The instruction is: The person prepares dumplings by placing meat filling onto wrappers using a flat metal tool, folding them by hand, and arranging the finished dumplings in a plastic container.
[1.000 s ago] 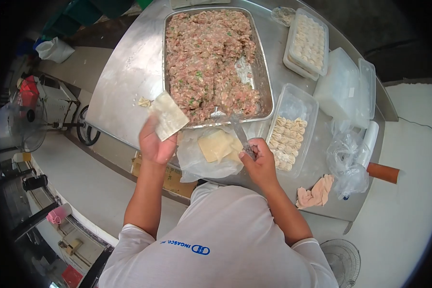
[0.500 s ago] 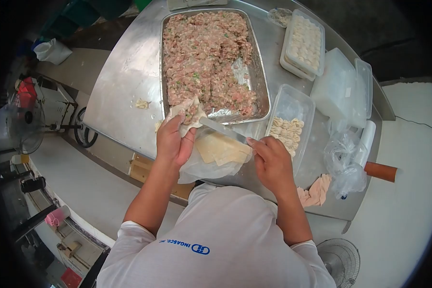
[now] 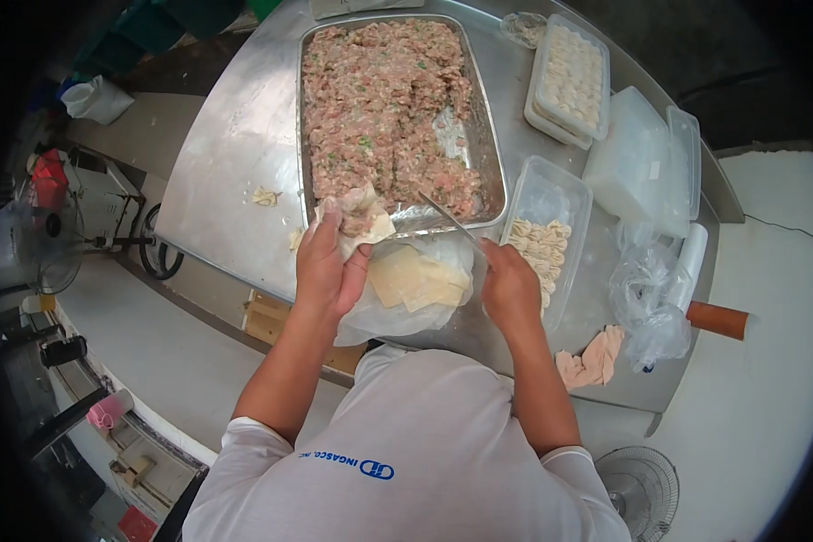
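A dumpling wrapper (image 3: pixel 377 229) with some meat filling on it rests in my left hand (image 3: pixel 327 271), whose fingers curl around it. My right hand (image 3: pixel 512 287) grips a flat metal spatula (image 3: pixel 456 223), its blade tip over the near part of the minced meat (image 3: pixel 379 108). This pinkish meat with green bits fills most of a large metal tray (image 3: pixel 499 172). Below the tray, a stack of square wrappers (image 3: pixel 415 278) lies on a clear plastic bag (image 3: pixel 357 316). Right of my right hand, pleated dumplings (image 3: pixel 537 248) sit in a plastic container (image 3: pixel 551 185).
Closed containers of dumplings (image 3: pixel 574 72) are stacked at the back right, near empty plastic boxes (image 3: pixel 628 154). A plastic bag (image 3: pixel 646 289), a roll (image 3: pixel 686 266) and a pink cloth (image 3: pixel 592 359) lie on the right of the metal table (image 3: pixel 235 172). A small dough scrap (image 3: pixel 265 196) lies left.
The spatula has moved off the wrapper, up and right, to the meat in the tray. My right hand has shifted slightly right. My left hand stays nearly in place with the wrapper.
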A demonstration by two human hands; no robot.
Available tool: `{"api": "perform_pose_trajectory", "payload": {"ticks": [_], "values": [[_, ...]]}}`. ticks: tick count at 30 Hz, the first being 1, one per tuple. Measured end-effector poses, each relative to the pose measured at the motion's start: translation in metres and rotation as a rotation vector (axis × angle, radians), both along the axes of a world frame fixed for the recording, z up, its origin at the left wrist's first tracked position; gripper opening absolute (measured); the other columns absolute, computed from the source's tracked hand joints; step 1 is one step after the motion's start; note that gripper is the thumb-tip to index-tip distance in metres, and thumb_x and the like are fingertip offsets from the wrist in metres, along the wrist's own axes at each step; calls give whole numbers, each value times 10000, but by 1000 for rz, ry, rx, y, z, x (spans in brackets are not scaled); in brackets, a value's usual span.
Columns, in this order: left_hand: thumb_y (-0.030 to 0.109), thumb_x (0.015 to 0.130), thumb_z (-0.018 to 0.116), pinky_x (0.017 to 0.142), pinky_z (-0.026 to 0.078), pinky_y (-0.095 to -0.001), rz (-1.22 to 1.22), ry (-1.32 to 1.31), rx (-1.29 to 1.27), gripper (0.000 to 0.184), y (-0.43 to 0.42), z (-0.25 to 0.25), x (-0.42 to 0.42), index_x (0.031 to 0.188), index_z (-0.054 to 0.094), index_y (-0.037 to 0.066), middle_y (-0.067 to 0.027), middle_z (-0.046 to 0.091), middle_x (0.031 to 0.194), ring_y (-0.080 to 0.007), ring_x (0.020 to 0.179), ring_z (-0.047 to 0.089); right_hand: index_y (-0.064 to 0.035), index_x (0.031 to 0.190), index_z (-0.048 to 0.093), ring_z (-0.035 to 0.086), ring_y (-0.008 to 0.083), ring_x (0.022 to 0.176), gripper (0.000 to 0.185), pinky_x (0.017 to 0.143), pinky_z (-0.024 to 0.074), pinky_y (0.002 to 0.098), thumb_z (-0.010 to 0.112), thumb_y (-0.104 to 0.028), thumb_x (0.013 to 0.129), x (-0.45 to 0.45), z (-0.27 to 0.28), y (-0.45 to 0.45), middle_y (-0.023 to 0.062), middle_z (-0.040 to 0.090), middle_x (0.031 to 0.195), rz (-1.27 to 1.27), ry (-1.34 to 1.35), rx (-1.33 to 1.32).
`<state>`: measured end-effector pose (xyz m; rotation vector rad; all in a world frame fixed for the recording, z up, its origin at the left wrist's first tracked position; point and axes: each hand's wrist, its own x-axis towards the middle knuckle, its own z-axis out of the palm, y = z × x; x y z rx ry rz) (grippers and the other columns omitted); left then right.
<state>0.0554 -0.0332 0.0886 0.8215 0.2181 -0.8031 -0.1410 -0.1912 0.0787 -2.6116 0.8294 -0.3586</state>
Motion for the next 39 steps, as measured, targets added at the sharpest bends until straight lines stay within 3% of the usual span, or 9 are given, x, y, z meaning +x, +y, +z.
{"api": "perform_pose_trajectory", "payload": {"ticks": [16, 18, 21, 25, 30, 32, 33, 35, 39], "values": [[276, 1063, 435, 973, 535, -424, -117, 72, -415, 382, 4, 19, -6, 1319, 499, 0, -162, 620, 1211, -286, 1108, 630, -95, 1147, 721, 593, 270, 763, 376, 653, 503, 381, 651, 6, 791, -4, 51, 26, 103, 580, 856, 178, -293, 156], [356, 1039, 532, 977, 500, -415, -184, -20, -325, 432, 6, -3, -3, 1331, 483, 42, -94, 593, 1276, -272, 1158, 607, -92, 1140, 722, 595, 267, 750, 364, 643, 501, 379, 649, 6, 797, -8, 58, 24, 99, 578, 841, 159, -326, 196], [75, 872, 728, 922, 509, -342, -392, -882, 285, 450, 9, -28, -12, 1269, 517, 71, -86, 621, 1200, -267, 1063, 639, -82, 1125, 719, 607, 276, 754, 335, 647, 503, 387, 639, 6, 812, -20, 63, 22, 102, 586, 854, 171, -274, 260], [-80, 630, 720, 762, 532, -379, -517, -1435, 351, 395, -5, -7, -10, 992, 611, 38, -122, 635, 928, -308, 872, 664, -52, 1106, 708, 629, 306, 775, 278, 685, 506, 398, 617, 11, 851, -37, 70, 8, 126, 620, 870, 208, -113, 419], [-47, 669, 721, 726, 511, -392, -752, -1665, 288, 319, -16, 12, -17, 959, 606, 18, -134, 615, 914, -360, 860, 624, -37, 1036, 702, 649, 335, 783, 213, 698, 512, 429, 605, 14, 854, -68, 75, -21, 129, 637, 843, 163, -70, 310], [-39, 761, 718, 679, 522, -352, -578, -1754, 280, 254, -25, 8, -16, 978, 595, 10, -110, 627, 915, -282, 788, 637, -23, 1006, 685, 629, 347, 741, 174, 656, 506, 407, 633, -47, 841, -80, 77, -27, 148, 627, 819, 135, -123, 255], [-39, 761, 718, 679, 522, -352, -592, -1763, 264, 254, -29, 10, -19, 978, 595, 10, -110, 627, 915, -282, 788, 637, -23, 1006, 685, 629, 347, 741, 174, 656, 506, 407, 633, -47, 841, -84, 78, -28, 148, 627, 819, 116, -129, 254], [5, 854, 666, 640, 530, -333, -561, -945, 387, 157, -35, 14, -31, 962, 554, 31, -74, 601, 871, -192, 783, 629, -21, 982, 679, 619, 230, 691, 127, 622, 487, 352, 670, -94, 879, -88, 81, -28, 95, 637, 809, -62, -151, 450], [46, 901, 699, 636, 551, -296, -540, -714, -26, 175, -67, 2, -69, 949, 531, 40, -62, 597, 862, -140, 748, 632, -29, 974, 686, 553, 88, 677, 128, 604, 456, 288, 693, -145, 921, -83, 25, 3, 21, 637, 825, -261, -352, 835]]}}
